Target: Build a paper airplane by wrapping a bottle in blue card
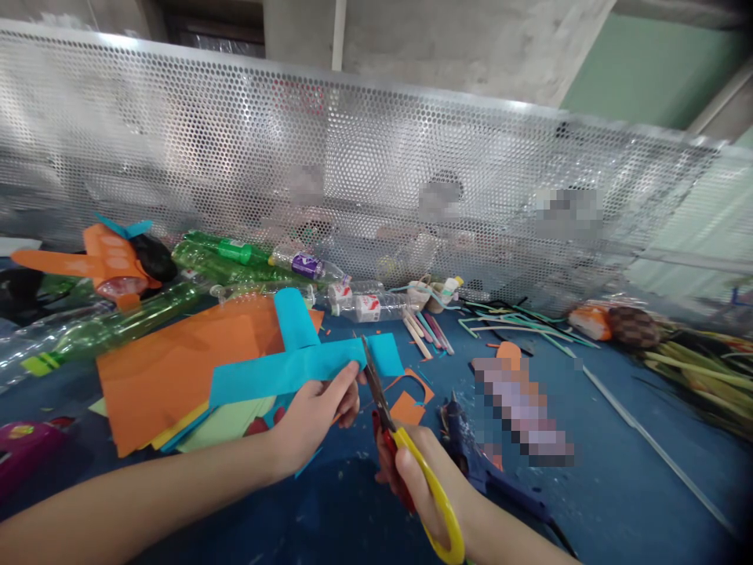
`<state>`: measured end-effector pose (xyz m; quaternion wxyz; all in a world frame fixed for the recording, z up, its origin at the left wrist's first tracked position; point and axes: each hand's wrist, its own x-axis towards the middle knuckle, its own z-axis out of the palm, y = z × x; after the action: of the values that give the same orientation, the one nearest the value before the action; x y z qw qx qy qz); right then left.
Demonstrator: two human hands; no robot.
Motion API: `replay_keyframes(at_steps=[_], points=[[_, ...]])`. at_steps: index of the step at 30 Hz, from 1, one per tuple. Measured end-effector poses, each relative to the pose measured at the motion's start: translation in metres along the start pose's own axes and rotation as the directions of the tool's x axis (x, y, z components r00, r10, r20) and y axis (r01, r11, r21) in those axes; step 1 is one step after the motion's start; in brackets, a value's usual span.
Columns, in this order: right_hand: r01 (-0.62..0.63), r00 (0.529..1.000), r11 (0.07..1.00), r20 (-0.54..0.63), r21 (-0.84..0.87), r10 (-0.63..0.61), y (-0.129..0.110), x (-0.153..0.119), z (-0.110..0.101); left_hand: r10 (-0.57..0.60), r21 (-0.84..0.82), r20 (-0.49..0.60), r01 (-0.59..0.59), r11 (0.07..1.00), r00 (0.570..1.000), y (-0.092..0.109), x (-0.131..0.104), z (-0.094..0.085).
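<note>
Between thumb and fingers, my left hand [321, 412] pinches a blue paper cut-out [264, 373] shaped like a cross with long arms. My right hand [432, 471] grips a pair of scissors [385, 416] with yellow and red handles. The blades point away from me and meet the blue paper near its right end, just beyond my left thumb. Beneath the cut-out lies a stack of coloured paper sheets [158, 373], orange on top. Orange paper scraps [407, 410] lie on the table just right of the blades.
A blue glue gun [471, 447] rests right of my right hand. Plastic bottles [370, 304] line the back before a perforated metal screen [376, 173]. An orange paper plane [111, 263] stands far left. Coloured sticks [429, 333] and thin straws [523, 326] lie behind the scissors.
</note>
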<state>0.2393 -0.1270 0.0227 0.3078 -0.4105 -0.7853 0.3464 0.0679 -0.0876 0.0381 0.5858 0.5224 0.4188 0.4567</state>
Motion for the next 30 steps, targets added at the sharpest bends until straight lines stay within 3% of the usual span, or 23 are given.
replay_keyframes(at_steps=[5,10,30], points=[[0.042,0.999,0.991,-0.009,-0.125,-0.044,-0.012,-0.001,-0.004,-0.039,-0.013,0.007,0.039,0.999,0.999,0.002,-0.001,0.0],[0.098,0.995,0.988,-0.013,-0.12,-0.1,-0.023,-0.001,-0.007,-0.056,-0.008,0.017,0.056,0.998,0.998,0.005,-0.004,0.001],[0.09,0.994,0.99,-0.059,-0.107,-0.097,-0.021,-0.002,-0.005,-0.061,0.04,0.059,0.059,0.997,0.996,0.006,-0.005,0.003]])
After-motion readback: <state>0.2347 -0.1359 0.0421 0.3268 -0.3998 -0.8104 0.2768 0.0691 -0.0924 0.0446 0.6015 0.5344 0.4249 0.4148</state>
